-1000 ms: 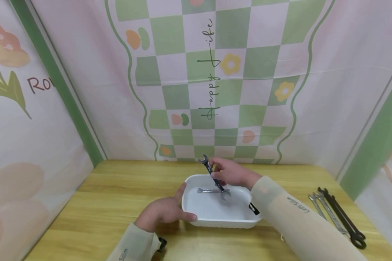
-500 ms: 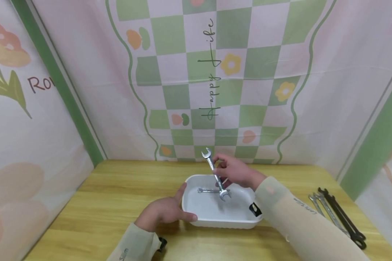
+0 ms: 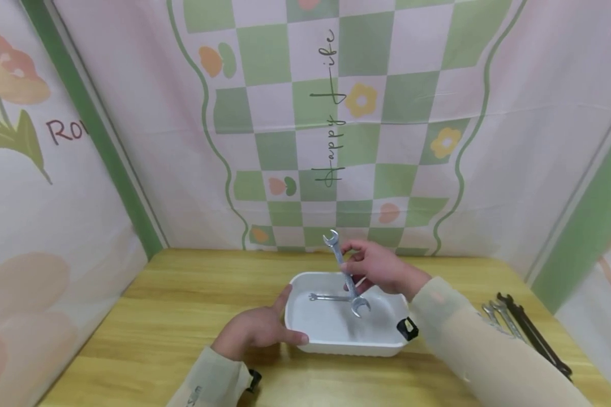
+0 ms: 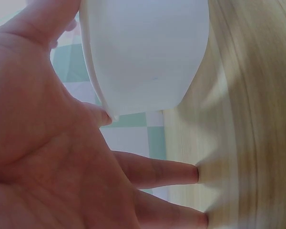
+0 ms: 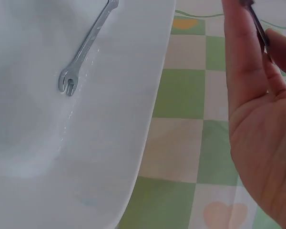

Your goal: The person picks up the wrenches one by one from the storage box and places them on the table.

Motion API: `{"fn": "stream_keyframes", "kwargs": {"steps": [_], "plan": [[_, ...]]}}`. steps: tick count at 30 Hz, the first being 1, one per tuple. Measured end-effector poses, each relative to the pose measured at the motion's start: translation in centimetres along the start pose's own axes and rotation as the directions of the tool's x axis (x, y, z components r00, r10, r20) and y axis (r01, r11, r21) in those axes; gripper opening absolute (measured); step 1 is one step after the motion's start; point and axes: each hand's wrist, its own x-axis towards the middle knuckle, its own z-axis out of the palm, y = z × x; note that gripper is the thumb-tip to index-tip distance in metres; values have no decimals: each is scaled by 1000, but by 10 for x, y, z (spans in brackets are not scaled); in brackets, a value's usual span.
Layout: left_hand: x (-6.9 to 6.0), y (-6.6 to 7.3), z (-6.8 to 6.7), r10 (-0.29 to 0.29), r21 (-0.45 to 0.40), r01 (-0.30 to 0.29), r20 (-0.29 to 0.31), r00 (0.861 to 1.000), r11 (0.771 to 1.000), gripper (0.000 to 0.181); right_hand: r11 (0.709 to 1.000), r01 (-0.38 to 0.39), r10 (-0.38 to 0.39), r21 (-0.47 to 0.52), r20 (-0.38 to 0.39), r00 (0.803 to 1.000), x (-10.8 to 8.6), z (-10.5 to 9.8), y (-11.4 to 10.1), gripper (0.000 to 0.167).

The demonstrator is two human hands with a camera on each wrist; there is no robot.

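In the head view, my right hand (image 3: 384,270) pinches a silver double open-end wrench (image 3: 351,286) by its shank, tilted above a white tray (image 3: 331,325). The wrench's lower end hangs over the tray, apart from its floor as far as I can see. A smaller open-end wrench (image 5: 88,47) lies on the tray floor, its right end hidden behind the held one in the head view. Spread along the tray's left end, my left hand (image 3: 259,329) touches the rim with thumb and index finger. Its other fingers (image 4: 157,172) reach straight down to the table.
Several wrenches (image 3: 532,330), silver and black, lie side by side at the table's right, partly hidden by my right sleeve (image 3: 468,339). The wooden table (image 3: 193,282) ends at a checkered curtain (image 3: 315,141) behind. A black wrist device (image 3: 407,328) overlaps the tray's right corner.
My right hand has moved to the right with the wrench, which has turned to show its flat face. My left hand stays at the tray's left end.
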Motion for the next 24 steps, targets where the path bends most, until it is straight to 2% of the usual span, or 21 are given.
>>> {"fn": "stream_keyframes", "kwargs": {"steps": [7,12,18,21,24], "plan": [[1,-1,1,1,2,-1,-10,1000,1000,127,999,-22,24,25,-65,998,-15,-22,3,34],[0,-1,0,-2,6,2,-13,1000,1000,128,999,-30,33,34,-91,995,-26,-52,9,38],[-1,1,-1,-3,-30,3,0,1000,1000,127,997,-10,22,80,-151,988,-43,-92,20,32],[-1,2,0,-4,-32,4,1,1000,999,127,999,-11,20,53,-175,984,-52,-109,27,30],[-1,2,0,-6,-21,6,-3,1000,1000,127,999,-45,46,9,-194,980,-62,-122,38,30]]}}
